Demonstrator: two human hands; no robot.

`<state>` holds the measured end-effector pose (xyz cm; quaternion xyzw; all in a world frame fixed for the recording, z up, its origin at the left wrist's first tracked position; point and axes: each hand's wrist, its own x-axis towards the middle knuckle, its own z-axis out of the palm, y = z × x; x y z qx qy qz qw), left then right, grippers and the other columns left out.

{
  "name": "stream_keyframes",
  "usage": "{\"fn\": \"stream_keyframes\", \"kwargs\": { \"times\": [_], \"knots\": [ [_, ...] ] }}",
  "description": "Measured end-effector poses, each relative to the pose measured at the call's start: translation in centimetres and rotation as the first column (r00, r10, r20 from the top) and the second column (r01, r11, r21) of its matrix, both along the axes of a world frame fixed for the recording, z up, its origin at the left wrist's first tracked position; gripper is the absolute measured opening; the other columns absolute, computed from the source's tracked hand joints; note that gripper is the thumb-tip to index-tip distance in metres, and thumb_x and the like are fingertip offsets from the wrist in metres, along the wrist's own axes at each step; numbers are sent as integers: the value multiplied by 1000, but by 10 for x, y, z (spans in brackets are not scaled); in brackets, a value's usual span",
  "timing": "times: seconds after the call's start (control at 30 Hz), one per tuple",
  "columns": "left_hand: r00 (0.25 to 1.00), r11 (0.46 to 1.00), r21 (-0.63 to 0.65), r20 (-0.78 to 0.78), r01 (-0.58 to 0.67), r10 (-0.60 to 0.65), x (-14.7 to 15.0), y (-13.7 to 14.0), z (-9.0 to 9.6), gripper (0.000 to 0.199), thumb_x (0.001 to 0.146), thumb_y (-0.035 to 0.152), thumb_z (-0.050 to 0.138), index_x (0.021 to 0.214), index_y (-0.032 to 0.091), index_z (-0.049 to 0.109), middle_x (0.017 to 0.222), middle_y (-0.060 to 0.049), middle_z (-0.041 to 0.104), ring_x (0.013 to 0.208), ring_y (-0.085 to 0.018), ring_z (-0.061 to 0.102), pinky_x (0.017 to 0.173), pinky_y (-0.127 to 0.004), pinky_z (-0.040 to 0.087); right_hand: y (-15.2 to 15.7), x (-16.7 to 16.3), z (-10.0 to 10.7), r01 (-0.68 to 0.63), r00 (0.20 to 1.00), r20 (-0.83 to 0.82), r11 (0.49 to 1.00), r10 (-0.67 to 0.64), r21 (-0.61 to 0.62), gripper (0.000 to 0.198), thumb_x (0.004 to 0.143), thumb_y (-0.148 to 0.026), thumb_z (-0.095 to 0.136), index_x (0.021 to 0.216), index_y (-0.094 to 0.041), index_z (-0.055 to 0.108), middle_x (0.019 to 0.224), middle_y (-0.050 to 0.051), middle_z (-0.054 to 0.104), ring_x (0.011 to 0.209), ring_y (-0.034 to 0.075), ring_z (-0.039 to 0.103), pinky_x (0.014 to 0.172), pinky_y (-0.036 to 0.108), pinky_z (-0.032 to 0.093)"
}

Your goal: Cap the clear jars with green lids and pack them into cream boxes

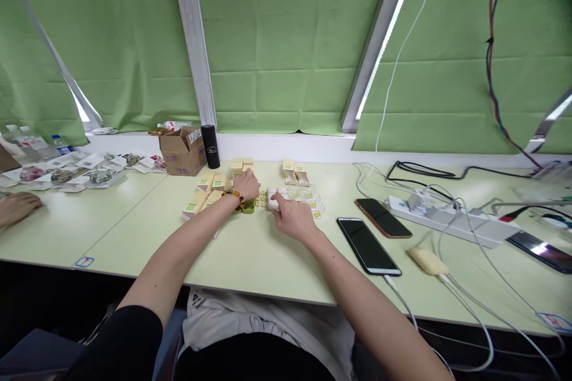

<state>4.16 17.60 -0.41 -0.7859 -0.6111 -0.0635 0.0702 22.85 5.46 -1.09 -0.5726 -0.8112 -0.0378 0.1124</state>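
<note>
My left hand (246,184), with a beaded bracelet on its wrist, reaches over a group of small cream boxes (213,181). Its fingers curl downward, and what they hold, if anything, is hidden. Beneath that wrist lies a small olive-green piece (248,207). My right hand (295,215) is closed, its index finger and thumb at a small white block (272,202). Between the hands sit several tiny yellow pieces (261,197). Clear plastic trays with yellow pieces (316,208) lie just beyond the right hand. Two open cream boxes (295,172) stand farther back.
A cardboard box (182,152) and a black bottle (210,147) stand at the back left. Wrapped items (67,174) and another person's hand (20,208) are far left. Phones (369,245), a power strip (451,221) and loose cables occupy the right side.
</note>
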Motion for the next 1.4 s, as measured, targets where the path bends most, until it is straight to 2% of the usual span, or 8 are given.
{"fn": "stream_keyframes", "kwargs": {
  "times": [0.43,0.7,0.97,1.07,1.17,1.23,1.3,1.4],
  "knots": [
    [995,995,-68,63,-73,77,9,14,-1,47,104,35,49,143,10,56,152,-27,45,135,-38,54,101,-50,55,-5,-9,-7,-71,997,18,996,72,-51,35,105,-33,51,137,-24,59,119,15,78,105,34,75,81,38,49],
    [993,993,-85,80,-85,91,7,25,-3,48,104,35,49,144,10,57,154,-27,45,135,-37,54,103,-47,55,-10,-16,-12,-149,989,-30,981,146,-126,34,104,-32,52,133,-22,66,120,16,78,114,36,71,94,43,48],
    [990,997,-52,119,-64,70,7,18,6,48,102,39,52,137,7,62,152,-29,51,129,-37,63,101,-47,55,-9,-15,-15,-160,987,-53,978,154,-131,33,102,-31,52,130,-21,69,120,17,78,112,37,71,89,43,48],
    [987,999,4,155,-32,31,-1,6,23,44,102,41,52,131,11,67,149,-25,58,119,-35,69,98,-44,55,-10,-16,-14,-170,985,-55,977,164,-133,30,102,-32,54,125,-21,71,115,17,79,106,36,72,87,42,47],
    [974,990,142,227,-22,-11,-19,-13,43,42,106,34,44,141,21,63,143,-15,68,126,-30,67,102,-40,53,-10,-18,-15,-174,984,-57,975,168,-135,28,102,-32,55,120,-20,73,111,17,80,102,34,73,85,41,47],
    [904,948,312,420,-66,-76,-33,-28,52,34,104,30,47,125,23,72,119,-9,79,110,-27,73,94,-37,54,-10,-19,-15,-176,984,-49,976,171,-129,27,102,-31,56,118,-20,74,109,17,80,100,34,74,84,40,47],
    [814,893,439,551,-96,-184,-46,-43,56,29,103,27,48,114,22,75,104,-6,82,95,-23,74,87,-34,54,-9,-20,-16,-179,984,-38,976,176,-126,26,102,-31,56,116,-20,74,106,16,81,97,33,75,83,39,47],
    [741,846,523,608,-104,-285,-58,-66,48,27,102,29,50,105,20,75,87,-4,79,78,-20,71,77,-31,52,-9,-20,-16,-182,983,-29,975,180,-127,25,101,-31,56,114,-21,75,104,14,81,94,31,75,79,37,46]
  ]
}}
